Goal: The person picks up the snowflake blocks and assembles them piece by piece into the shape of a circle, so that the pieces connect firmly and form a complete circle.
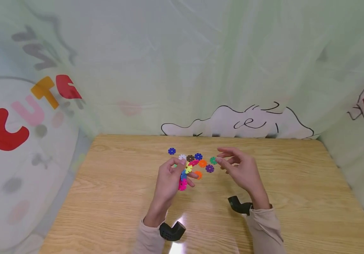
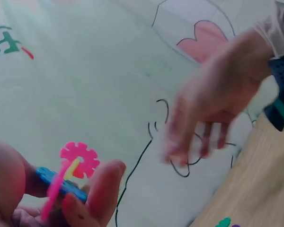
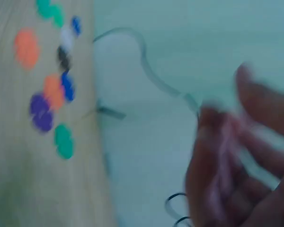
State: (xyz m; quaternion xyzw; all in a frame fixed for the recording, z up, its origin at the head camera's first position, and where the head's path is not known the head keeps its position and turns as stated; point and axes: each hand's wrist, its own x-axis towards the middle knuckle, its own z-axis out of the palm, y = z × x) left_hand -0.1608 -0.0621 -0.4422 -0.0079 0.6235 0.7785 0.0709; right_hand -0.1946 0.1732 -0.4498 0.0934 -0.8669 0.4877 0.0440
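Note:
My left hand (image 1: 166, 181) grips several notched plastic snowflake discs joined into a cluster. In the head view a yellow disc (image 1: 188, 169), a blue disc (image 1: 183, 175) and pink pieces show in it. The left wrist view shows a pink disc (image 2: 87, 163) standing above a blue disc (image 2: 45, 175) between thumb and fingers; part of the cluster is hidden by the hand. To the right, my right hand (image 1: 244, 171) hovers over the table with loosely bent fingers and nothing visible in them. Closest to its fingertips lies a green disc (image 1: 213, 160).
Loose discs lie on the wooden table (image 1: 105, 197) between and beyond the hands: purple (image 1: 209, 168), orange (image 1: 202, 163), brown (image 1: 190, 158), white (image 1: 182, 157) and dark blue (image 1: 172, 151). A printed curtain (image 1: 182, 70) hangs along the table's back and sides.

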